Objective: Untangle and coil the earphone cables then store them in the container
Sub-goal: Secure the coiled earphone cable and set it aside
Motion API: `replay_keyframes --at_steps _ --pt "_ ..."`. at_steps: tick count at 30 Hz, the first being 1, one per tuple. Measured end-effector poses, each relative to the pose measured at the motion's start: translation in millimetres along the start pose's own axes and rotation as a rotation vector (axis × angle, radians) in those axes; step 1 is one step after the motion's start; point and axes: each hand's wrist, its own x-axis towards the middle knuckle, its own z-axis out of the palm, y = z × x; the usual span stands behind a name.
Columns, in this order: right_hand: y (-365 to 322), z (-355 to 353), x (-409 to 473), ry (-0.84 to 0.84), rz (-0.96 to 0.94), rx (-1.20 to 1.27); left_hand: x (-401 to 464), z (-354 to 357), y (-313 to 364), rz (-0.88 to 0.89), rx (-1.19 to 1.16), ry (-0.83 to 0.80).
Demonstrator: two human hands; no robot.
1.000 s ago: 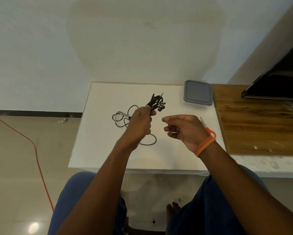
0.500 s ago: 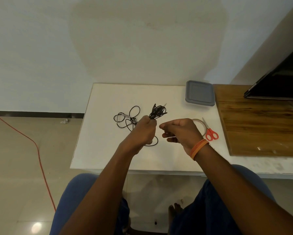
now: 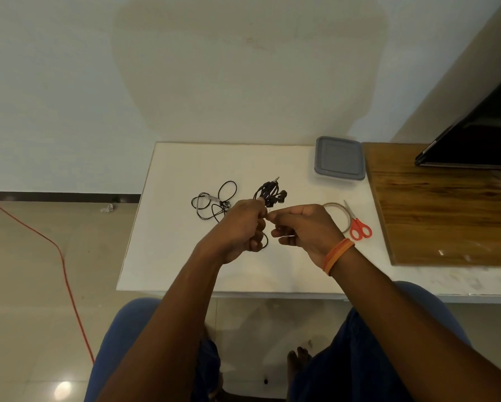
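Left hand [image 3: 237, 224] grips coiled earphones [image 3: 269, 194] protruding above fist; right hand [image 3: 304, 227] apparently pinching.

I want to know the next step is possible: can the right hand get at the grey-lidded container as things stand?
Probably yes, once freed. The right hand is pinching something small beside the coiled earphones; the container sits farther back and right on the white table with nothing between.

A bundled black earphone cable [image 3: 269, 192] sticks up from a fist; a second one [image 3: 211, 204] lies tangled on the tabletop [image 3: 171, 256]; the grey-lidded container [image 3: 339, 158] sits closed.
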Motion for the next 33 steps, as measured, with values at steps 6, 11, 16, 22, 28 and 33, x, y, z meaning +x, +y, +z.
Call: replay_keyframes --at_steps 6,11,16,22,28,33 --pt "0.2 -0.9 1.4 -0.001 -0.01 0.01 -1.7 4.8 0.6 0.035 0.017 -0.031" --pt "-2.1 0.1 1.5 -0.044 -0.015 0.046 -0.5 3.7 -0.8 0.13 0.237 0.042" --pt "-7.0 3.3 1.5 -0.011 -0.099 -0.008 -0.3 3.1 0.5 0.274 0.465 0.163" --pt "-11.0 -2.7 1.7 -0.016 -0.125 -0.054 -3.0 9.6 -1.4 0.346 0.671 0.237" --pt "-7.0 1.6 1.7 0.034 -0.102 0.03 -0.7 14.8 -8.4 0.402 0.816 0.287" --pt "-5.1 10.5 -0.6 -0.002 0.093 0.305 -1.6 18.4 -7.2 0.368 0.891 0.34"
